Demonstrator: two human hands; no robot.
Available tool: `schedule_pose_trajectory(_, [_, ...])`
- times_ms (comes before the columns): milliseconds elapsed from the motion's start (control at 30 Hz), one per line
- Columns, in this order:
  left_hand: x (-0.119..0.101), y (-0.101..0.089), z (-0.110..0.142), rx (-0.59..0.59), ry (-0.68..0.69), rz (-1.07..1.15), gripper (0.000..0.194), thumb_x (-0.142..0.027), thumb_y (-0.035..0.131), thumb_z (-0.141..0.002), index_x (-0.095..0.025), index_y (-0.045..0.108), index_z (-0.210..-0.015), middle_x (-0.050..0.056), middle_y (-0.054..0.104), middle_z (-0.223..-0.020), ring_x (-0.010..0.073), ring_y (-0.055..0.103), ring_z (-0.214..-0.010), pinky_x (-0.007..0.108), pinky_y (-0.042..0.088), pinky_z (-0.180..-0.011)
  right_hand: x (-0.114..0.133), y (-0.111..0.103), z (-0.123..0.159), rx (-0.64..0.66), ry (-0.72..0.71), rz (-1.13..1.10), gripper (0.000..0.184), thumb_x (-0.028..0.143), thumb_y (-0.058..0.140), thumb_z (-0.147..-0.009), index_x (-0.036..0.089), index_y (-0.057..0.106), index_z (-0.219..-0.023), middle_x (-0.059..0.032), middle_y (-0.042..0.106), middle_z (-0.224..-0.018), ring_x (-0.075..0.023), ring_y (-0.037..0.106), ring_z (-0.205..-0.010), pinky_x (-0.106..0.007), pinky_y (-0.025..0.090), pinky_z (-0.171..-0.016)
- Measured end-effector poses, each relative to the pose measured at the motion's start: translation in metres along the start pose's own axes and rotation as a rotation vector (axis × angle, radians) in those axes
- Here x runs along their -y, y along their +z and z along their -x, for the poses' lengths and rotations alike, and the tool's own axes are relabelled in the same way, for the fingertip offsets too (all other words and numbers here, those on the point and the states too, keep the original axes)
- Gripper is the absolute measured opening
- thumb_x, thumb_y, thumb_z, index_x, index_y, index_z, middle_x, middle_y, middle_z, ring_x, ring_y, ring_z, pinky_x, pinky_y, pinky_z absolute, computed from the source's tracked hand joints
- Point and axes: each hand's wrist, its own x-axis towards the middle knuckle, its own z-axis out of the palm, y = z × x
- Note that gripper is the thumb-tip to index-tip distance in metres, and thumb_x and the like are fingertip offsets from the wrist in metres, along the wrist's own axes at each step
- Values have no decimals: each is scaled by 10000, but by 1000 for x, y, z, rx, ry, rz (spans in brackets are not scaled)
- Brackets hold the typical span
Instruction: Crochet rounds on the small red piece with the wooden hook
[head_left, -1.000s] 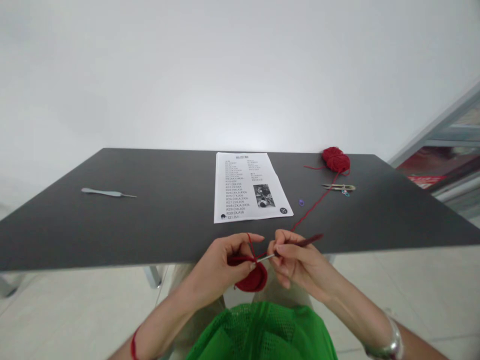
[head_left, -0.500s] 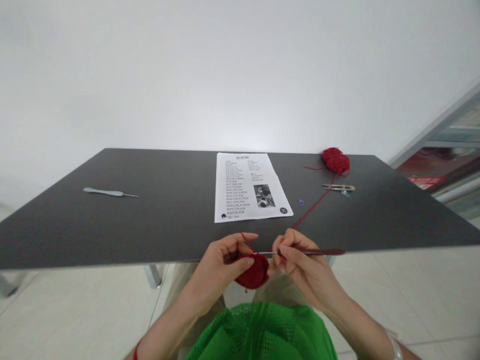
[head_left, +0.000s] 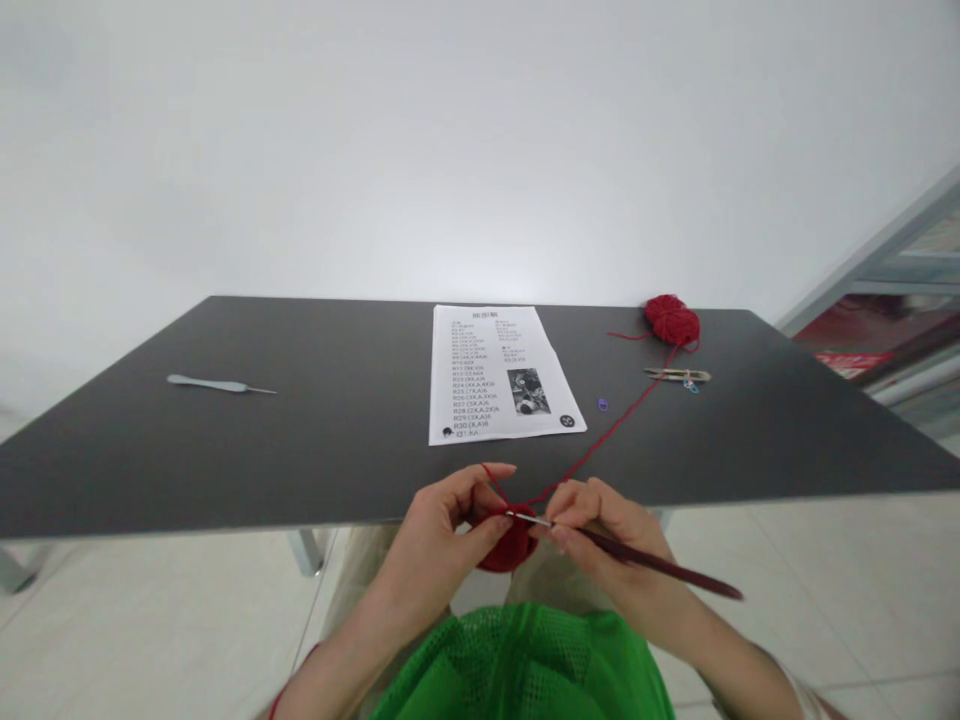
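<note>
Between thumb and fingers, my left hand (head_left: pixel 450 530) grips a small round red crochet piece (head_left: pixel 514 545) at the table's front edge. A strand of red yarn loops over its raised index finger. My right hand (head_left: pixel 607 540) is closed round a crochet hook (head_left: pixel 660 563) with a dark red handle, which slants down to the right. The hook's metal tip meets the upper edge of the piece; whether it passes through a stitch I cannot tell. From the piece, red yarn (head_left: pixel 600 440) runs across the table to a red yarn ball (head_left: pixel 672 320) at the back right.
A printed pattern sheet (head_left: pixel 487 380) lies mid-table. To its right are a purple stitch marker (head_left: pixel 603 405), thread snips (head_left: pixel 679 375) and a blue stitch marker (head_left: pixel 691 387). A grey-handled crochet hook (head_left: pixel 217 384) rests at left. Behind the dark table (head_left: pixel 337 440) stands a white wall.
The hook has swung from nearly level to slanting, its handle end now lower and farther right. My right hand has dropped slightly, and more of the yarn strand shows beside it.
</note>
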Motion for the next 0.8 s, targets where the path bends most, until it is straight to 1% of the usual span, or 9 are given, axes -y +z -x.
schedule_pose_trajectory(133, [3, 2, 0, -31, 21, -4, 321, -139, 638, -693, -151, 677, -1012, -46, 585, -641, 117, 549, -610, 252, 445, -619, -1, 6, 2, -41, -148, 175, 134, 176, 555, -896, 224, 551, -771, 1, 629, -719, -125, 606, -624, -226, 478, -566])
schedule_pose_trajectory(267, [5, 4, 2, -96, -4, -34, 339, -164, 651, -699, -160, 679, -1037, -29, 620, -653, 145, 592, -631, 277, 492, -633, 0, 11, 5, 1, -281, 365, 152, 121, 507, -892, 235, 521, -793, -2, 635, -710, -127, 605, -591, -223, 475, -538])
schedule_pose_trajectory(367, [2, 8, 6, -145, -22, -101, 337, -179, 657, -710, -167, 689, -1045, -20, 651, -660, 164, 617, -651, 318, 535, -690, -4, 15, 10, 28, -336, 444, 164, 79, 477, -890, 234, 516, -857, -10, 633, -752, -136, 603, -639, -234, 480, -572])
schedule_pose_trajectory(433, [0, 10, 7, -158, -53, -106, 351, -184, 658, -710, -161, 691, -1058, -18, 660, -662, 166, 619, -645, 326, 552, -688, -9, 18, 13, 55, -390, 514, 164, 70, 472, -892, 228, 513, -893, -22, 630, -782, -151, 585, -674, -252, 481, -598])
schedule_pose_trajectory(567, [1, 12, 8, -103, -148, 85, 431, -184, 703, -660, -158, 684, -1089, -36, 635, -656, 149, 598, -616, 301, 554, -619, -17, 18, 8, 104, -508, 633, 168, 72, 438, -919, 216, 524, -914, -31, 614, -770, -162, 535, -663, -266, 455, -577])
schedule_pose_trajectory(633, [4, 11, 7, -64, -209, 233, 465, -183, 750, -624, -157, 688, -1084, -46, 620, -645, 121, 574, -590, 255, 517, -586, -19, 14, 3, 142, -568, 648, 167, 84, 431, -933, 213, 536, -944, -32, 615, -754, -164, 528, -654, -264, 449, -565])
schedule_pose_trajectory(700, [8, 11, 6, -32, -267, 383, 469, -174, 792, -586, -144, 705, -1045, -44, 619, -641, 93, 555, -575, 210, 469, -570, -20, 10, -1, 167, -667, 665, 178, 74, 438, -929, 202, 550, -980, -43, 622, -738, -170, 525, -648, -262, 449, -548])
schedule_pose_trajectory(767, [12, 13, 5, -34, -293, 491, 456, -172, 813, -566, -130, 715, -1009, -44, 609, -627, 76, 539, -564, 190, 437, -565, -24, 10, 0, 138, -766, 711, 202, 50, 443, -911, 184, 570, -992, -68, 640, -756, -181, 536, -660, -273, 462, -545])
schedule_pose_trajectory(800, [13, 14, 4, -49, -289, 517, 462, -181, 815, -571, -127, 711, -1018, -46, 601, -617, 75, 532, -554, 191, 430, -557, -26, 12, 2, 98, -778, 735, 214, 41, 446, -901, 182, 579, -992, -80, 651, -779, -188, 548, -676, -287, 475, -557])
